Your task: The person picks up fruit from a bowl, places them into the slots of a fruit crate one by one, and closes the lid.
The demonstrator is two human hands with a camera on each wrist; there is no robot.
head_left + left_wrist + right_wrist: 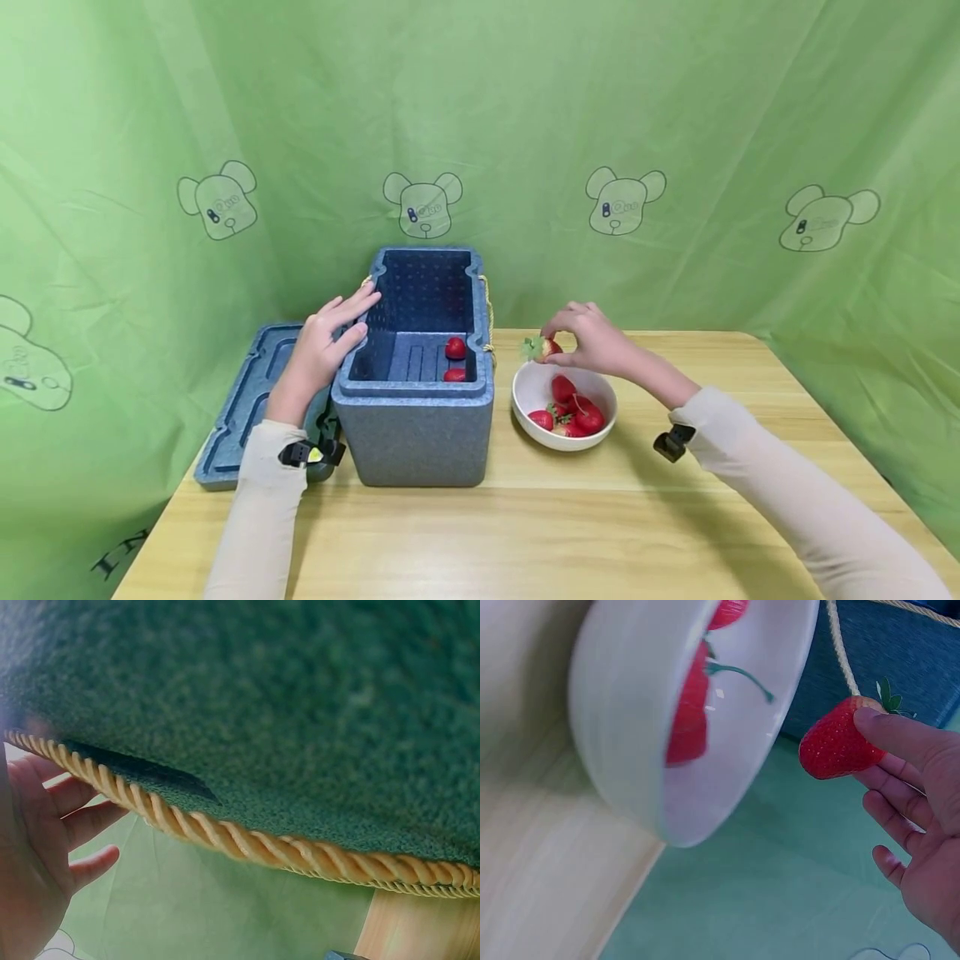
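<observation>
Between thumb and fingers, my right hand [596, 337] pinches a strawberry [838, 742] with green leaves, just above the far rim of a white bowl [551, 439]. Several more strawberries [588, 418] lie in that bowl. My left hand [318, 350] rests against the left rim of a blue-grey foam box [416, 437], fingers extended. Inside the box, two strawberries [455, 348] show on the floor at the right; the front wall hides part of the nearer one. In the left wrist view, the hand's fingers pass behind the twisted rope handle [247, 840] on the box's side.
The box's lid [247, 400] lies on the wooden table [540, 542] left of the box, partly behind the left forearm. A second rope handle [489, 312] hangs on the box's right side. Green curtain [525, 100] with bear-head prints surrounds the table at the back and sides.
</observation>
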